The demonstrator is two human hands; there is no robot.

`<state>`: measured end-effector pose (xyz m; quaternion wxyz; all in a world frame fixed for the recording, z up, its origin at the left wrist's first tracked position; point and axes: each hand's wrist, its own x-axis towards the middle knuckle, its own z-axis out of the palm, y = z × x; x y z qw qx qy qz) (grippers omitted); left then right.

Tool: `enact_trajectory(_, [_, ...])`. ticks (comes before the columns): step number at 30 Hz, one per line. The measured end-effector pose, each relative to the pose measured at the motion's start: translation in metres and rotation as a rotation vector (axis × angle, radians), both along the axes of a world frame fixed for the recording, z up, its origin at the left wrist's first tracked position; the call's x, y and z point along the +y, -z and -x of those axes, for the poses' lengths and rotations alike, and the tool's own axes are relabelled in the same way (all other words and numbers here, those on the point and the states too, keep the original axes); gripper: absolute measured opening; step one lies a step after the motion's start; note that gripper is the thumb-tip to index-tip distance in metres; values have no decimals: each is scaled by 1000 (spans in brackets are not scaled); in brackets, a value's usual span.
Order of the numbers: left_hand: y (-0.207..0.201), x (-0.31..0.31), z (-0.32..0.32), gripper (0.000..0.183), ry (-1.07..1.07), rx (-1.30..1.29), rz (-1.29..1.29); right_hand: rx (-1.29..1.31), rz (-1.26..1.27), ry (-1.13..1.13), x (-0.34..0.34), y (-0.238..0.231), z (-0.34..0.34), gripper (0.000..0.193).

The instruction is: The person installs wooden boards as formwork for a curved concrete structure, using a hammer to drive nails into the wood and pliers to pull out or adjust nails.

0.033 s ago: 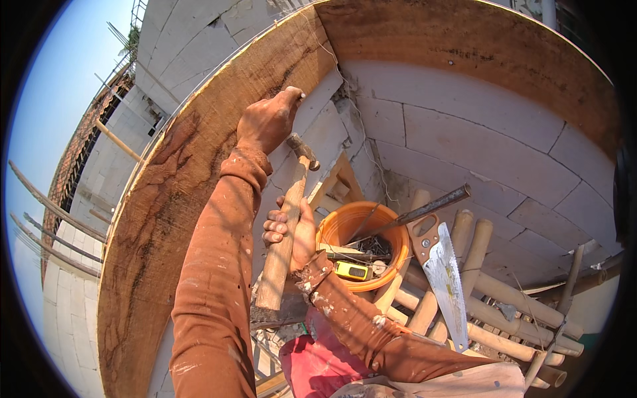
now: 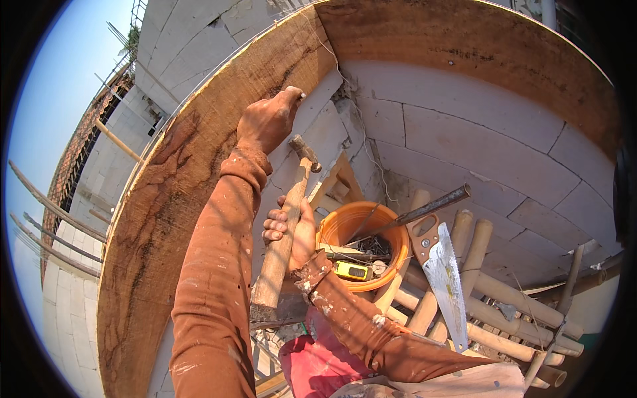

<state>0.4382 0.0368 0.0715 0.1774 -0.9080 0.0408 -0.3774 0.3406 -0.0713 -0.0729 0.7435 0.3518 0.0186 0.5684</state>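
My left hand [image 2: 269,119] is closed in a pinch against the long wooden plank [image 2: 179,152] along the wall's top. A small pale spot shows at the fingertips, too small to name. Below it, my right hand [image 2: 295,235] is wrapped round the wooden handle of a hammer [image 2: 273,268]. The hammer slants upward, its metal head just below my left wrist and apart from the plank. Beside my right forearm is an orange bucket [image 2: 403,249] holding a yellow tape measure [image 2: 352,270], a pile of nails [image 2: 377,247] and a metal bar [image 2: 434,203] that sticks out over the rim.
A handsaw [image 2: 443,278] leans against the bucket's right side. Several bamboo poles [image 2: 514,322] form a platform at the lower right. A second plank [image 2: 464,40] meets the first at the corner, above a pale block wall [image 2: 478,126]. A thin wire [image 2: 363,132] hangs there.
The hammer has tipped very slightly, its head shifting a little to the right and its handle end to the left. My left hand has stayed in place.
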Motion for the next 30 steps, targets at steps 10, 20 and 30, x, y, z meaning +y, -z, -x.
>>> enact_trajectory(10, [0,2,0,11,-10,-6,-10,-79,136,-27,-2,-7,-2,41])
enact_trajectory(20, [-3,4,-5,10,-22,-31,41,-277,362,86,-14,-16,-4,43])
enact_trajectory(30, [2,3,-10,12,-206,-63,-17,-537,730,276,-48,-20,-15,47])
